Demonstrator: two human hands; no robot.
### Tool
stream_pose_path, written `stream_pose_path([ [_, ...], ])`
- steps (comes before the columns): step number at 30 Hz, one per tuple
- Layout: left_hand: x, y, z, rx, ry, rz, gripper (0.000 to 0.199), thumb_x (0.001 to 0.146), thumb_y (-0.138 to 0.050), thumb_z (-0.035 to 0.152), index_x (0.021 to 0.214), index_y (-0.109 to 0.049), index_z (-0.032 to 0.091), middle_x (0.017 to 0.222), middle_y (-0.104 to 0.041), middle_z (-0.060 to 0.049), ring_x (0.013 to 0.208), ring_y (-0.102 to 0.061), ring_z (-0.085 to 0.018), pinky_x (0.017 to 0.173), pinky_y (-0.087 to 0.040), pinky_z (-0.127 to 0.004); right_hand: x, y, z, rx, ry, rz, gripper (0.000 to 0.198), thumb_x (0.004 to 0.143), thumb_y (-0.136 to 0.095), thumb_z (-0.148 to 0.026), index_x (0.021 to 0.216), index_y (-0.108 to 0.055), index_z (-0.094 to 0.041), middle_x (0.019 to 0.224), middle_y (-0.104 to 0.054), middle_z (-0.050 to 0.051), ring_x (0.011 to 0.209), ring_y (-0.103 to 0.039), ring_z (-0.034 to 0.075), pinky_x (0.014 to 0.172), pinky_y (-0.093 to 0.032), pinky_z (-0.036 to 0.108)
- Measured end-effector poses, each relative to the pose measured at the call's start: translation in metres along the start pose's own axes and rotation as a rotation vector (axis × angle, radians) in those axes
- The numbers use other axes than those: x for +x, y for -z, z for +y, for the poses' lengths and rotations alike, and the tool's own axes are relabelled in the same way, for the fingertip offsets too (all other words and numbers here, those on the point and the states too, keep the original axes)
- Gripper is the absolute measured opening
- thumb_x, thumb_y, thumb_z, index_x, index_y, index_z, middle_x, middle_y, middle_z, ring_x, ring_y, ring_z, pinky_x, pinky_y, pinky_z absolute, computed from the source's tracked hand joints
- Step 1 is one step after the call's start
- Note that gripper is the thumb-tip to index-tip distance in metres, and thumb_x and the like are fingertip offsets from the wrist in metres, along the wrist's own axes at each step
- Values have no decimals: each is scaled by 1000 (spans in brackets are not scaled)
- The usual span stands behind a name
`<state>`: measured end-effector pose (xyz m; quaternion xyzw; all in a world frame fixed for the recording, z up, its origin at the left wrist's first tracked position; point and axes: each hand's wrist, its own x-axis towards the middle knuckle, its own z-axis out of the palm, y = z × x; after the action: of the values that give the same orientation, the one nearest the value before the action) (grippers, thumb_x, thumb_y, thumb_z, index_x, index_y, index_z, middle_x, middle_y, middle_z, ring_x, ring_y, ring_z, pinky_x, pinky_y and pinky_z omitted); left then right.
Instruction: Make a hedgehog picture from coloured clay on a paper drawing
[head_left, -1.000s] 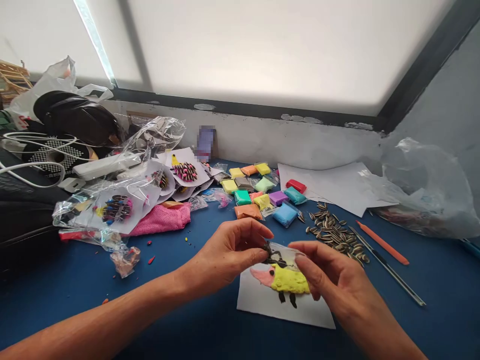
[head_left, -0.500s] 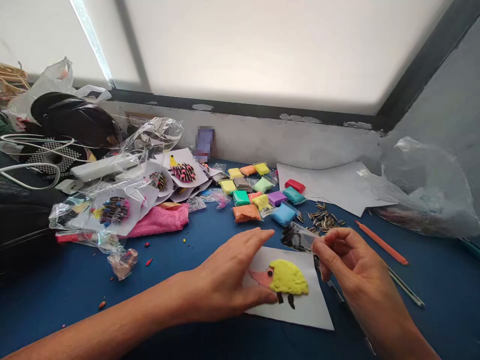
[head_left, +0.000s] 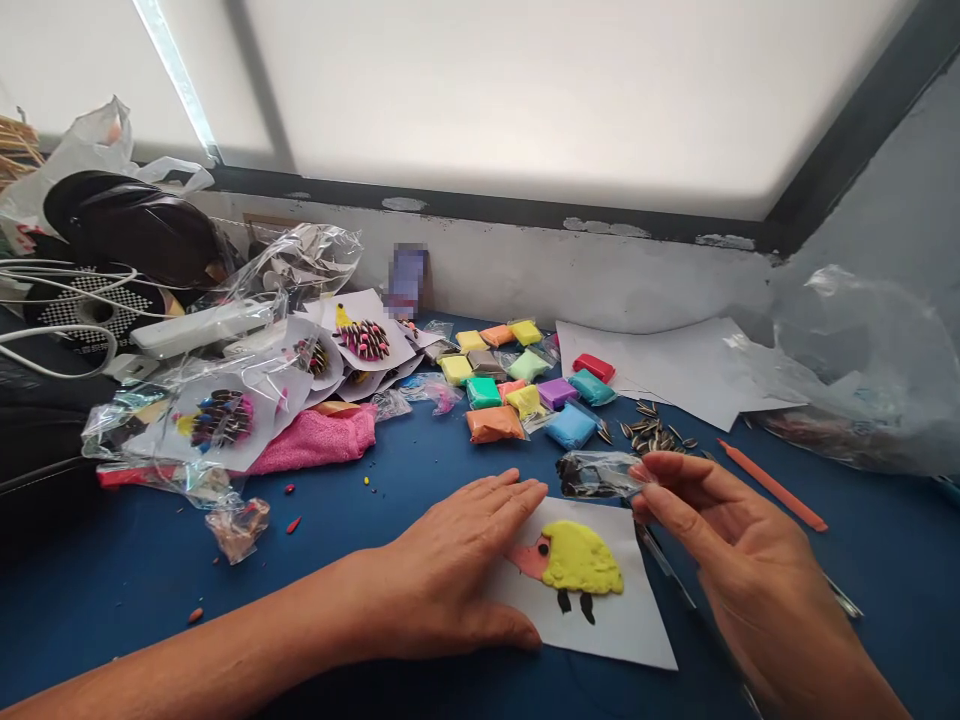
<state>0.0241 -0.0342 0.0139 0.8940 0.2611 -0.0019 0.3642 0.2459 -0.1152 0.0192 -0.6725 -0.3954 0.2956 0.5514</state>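
Observation:
A white paper sheet (head_left: 622, 640) lies on the blue table, bearing a yellow clay hedgehog body (head_left: 583, 560) with a pink snout (head_left: 531, 558), a black eye and two black feet (head_left: 587, 608). My left hand (head_left: 465, 565) rests on the sheet's left edge, fingers stretched and thumb apart. Above the sheet's upper right corner, my right hand (head_left: 720, 520) pinches the end of a small clear packet of black clay (head_left: 592, 475). Part of a thin metal tool (head_left: 666, 568) shows between the sheet and my right hand.
Wrapped clay blocks in several colours (head_left: 525, 395) and striped sunflower seeds (head_left: 656, 435) lie beyond the sheet. An orange stick (head_left: 772, 485) is at right, near blank paper (head_left: 660, 365) and a clear plastic bag (head_left: 870, 390). Finished seed hedgehogs (head_left: 364, 340) and a pink cloth (head_left: 319, 440) are at left.
My left hand has flattened onto the paper, its thumb drawn back from the black feet. The packet in my right hand has turned more level. The view has shifted slightly.

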Motion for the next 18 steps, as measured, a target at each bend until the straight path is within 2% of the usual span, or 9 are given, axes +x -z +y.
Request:
stream_pose_path([
  [3,1,-5,-6,-53,-16,24,103,74,-79,42,155,-23,11,160,-19,-18,150,-14,-36,121,-18,-55,1,2,3,28,-7,13,45,66,-79,-56,98,-69,-25,100,-71,5,85,-69,18,74,-59,23],
  [6,1,-10,-9,-189,-68,199,92,79,-74,41,154,-27,14,161,-23,-17,150,-19,-34,121,-19,-55,-1,0,3,53,7,-25,42,67,-78,-57,93,-69,-26,94,-71,5,84,-70,18,71,-58,21],
  [8,1,-11,-7,-330,-70,346,85,82,-70,41,152,-30,17,157,-32,-16,144,-33,-32,119,-27,-53,-5,-3,2,49,38,-89,36,71,-75,-56,92,-70,-27,90,-72,3,82,-70,16,69,-58,19],
  [10,3,-10,-3,-489,-52,420,85,82,-72,42,152,-29,22,152,-41,-14,128,-52,-29,109,-41,-49,-9,-5,0,8,78,-181,29,78,-71,-54,92,-69,-28,85,-72,2,81,-70,14,68,-56,15],
  [12,5,-7,3,-667,-37,421,73,84,-70,39,147,-37,20,132,-59,-13,105,-64,-24,95,-52,-44,-13,-5,0,-57,96,-277,24,83,-67,-51,95,-69,-30,84,-72,1,82,-70,12,71,-55,13],
  [13,6,-5,5,-767,-43,395,60,87,-66,37,140,-45,17,114,-67,-11,92,-67,-21,86,-55,-40,-15,-4,0,-84,100,-311,23,84,-66,-50,96,-68,-30,85,-72,1,84,-70,12,72,-55,13],
  [14,8,-3,7,-875,-53,357,47,90,-62,35,130,-52,14,95,-69,-8,79,-68,-18,77,-56,-36,-15,-4,1,-100,98,-328,23,85,-66,-49,98,-69,-31,88,-73,1,86,-70,13,73,-55,13],
  [15,9,-2,8,-958,-64,321,38,91,-60,34,121,-56,11,84,-69,-6,70,-67,-15,70,-56,-32,-15,-3,2,-104,96,-321,24,85,-66,-49,100,-69,-31,91,-73,1,89,-70,13,74,-55,13],
  [18,11,-1,10,-1090,-69,298,25,91,-61,29,109,-58,11,78,-67,-3,60,-64,-10,63,-54,-23,-13,-1,5,-79,74,-255,27,82,-68,-50,101,-71,-31,96,-74,2,90,-70,14,75,-56,15],
])
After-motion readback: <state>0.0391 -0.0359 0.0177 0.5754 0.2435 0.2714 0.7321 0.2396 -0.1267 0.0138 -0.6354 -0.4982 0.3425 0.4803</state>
